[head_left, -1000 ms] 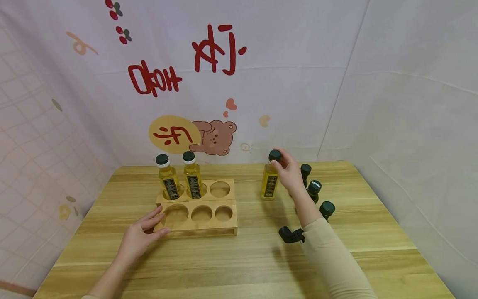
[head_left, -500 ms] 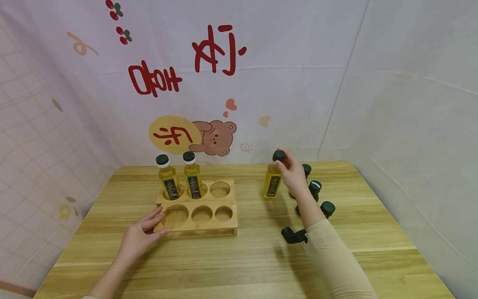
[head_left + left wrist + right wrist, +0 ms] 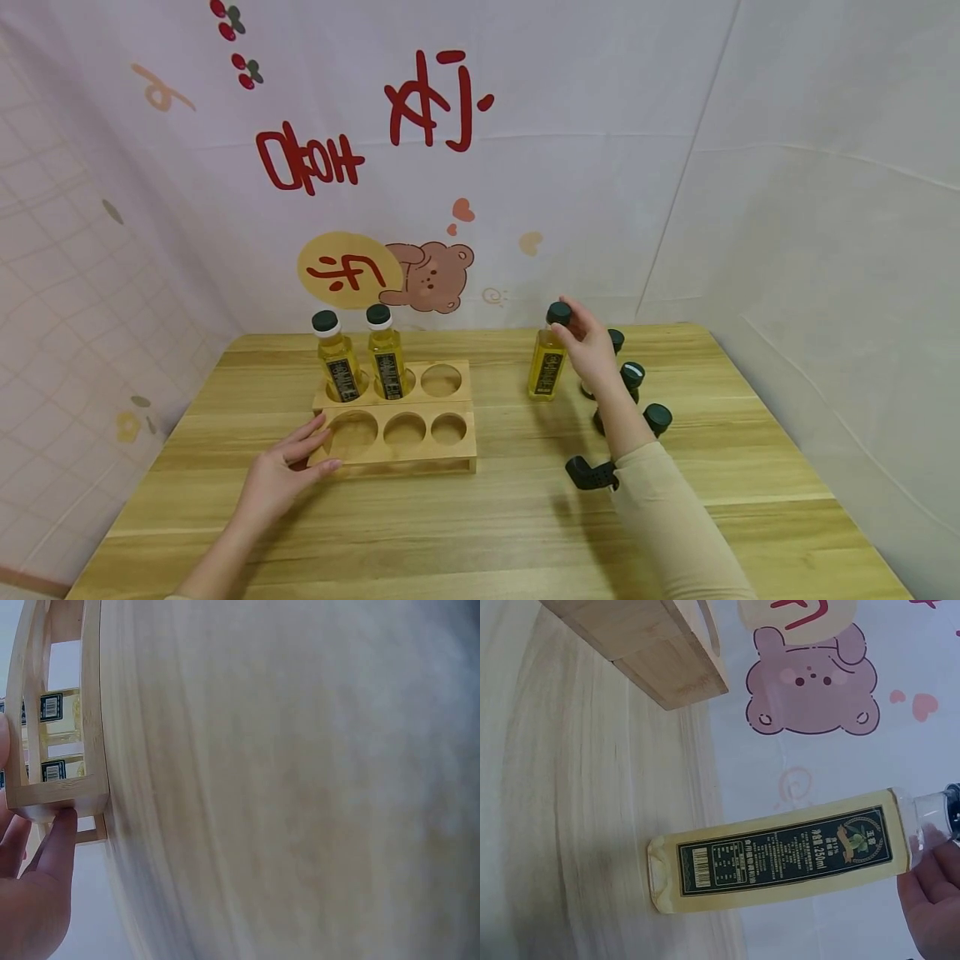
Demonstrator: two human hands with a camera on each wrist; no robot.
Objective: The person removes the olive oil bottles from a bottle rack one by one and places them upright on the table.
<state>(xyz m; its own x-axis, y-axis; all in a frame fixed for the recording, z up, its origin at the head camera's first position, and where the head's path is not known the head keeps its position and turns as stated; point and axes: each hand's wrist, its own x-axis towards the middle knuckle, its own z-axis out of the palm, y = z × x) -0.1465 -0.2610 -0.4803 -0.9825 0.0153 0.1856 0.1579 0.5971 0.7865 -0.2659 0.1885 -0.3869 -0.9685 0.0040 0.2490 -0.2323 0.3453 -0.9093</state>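
- Several fingers of the right hand (image 3: 592, 350) are gripping the yellow bottle (image 3: 547, 368) near its top.
- The left hand (image 3: 279, 477), fingers partly spread, is gripping the wooden rack (image 3: 427, 452), left of that bottle.
- Two capped bottles (image 3: 342, 377) are standing in its rear row.

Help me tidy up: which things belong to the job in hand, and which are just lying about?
In the job: wooden rack; two racked bottles; bottle in the right hand; probably the dark bottles.
Just around: printed backdrop; black device.
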